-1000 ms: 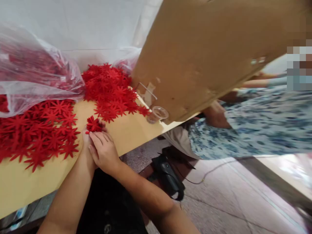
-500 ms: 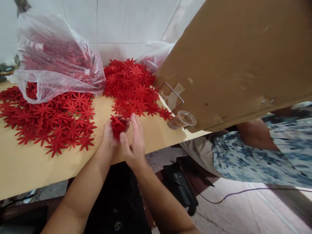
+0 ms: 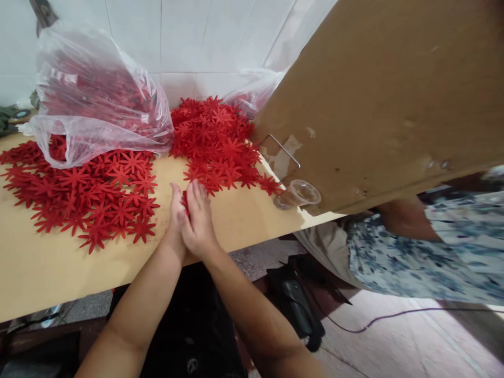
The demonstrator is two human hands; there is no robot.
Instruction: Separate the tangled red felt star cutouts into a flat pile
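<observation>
Over the front part of the table (image 3: 244,215), my left hand (image 3: 176,215) and my right hand (image 3: 200,223) are pressed palm to palm. Red flower-shaped cutouts (image 3: 185,200) are squeezed between them. Only a sliver of red shows; the palms hide the rest. Just beyond my fingertips lies a heap of the same red flowers (image 3: 220,142), each with several narrow petals. A wider spread of loose red flowers (image 3: 94,194) covers the table to the left of my hands.
A clear plastic bag (image 3: 102,100) full of red pieces rests on the left spread. Another bag (image 3: 258,89) is behind the heap. A large brown board (image 3: 374,105) leans on the right, with a clear plastic cup (image 3: 301,194) before it. A person in a patterned garment (image 3: 401,247) is at right.
My right hand has moved left and closed against my left palm, covering the clump of red flowers that was visible there. The view has shifted slightly.
</observation>
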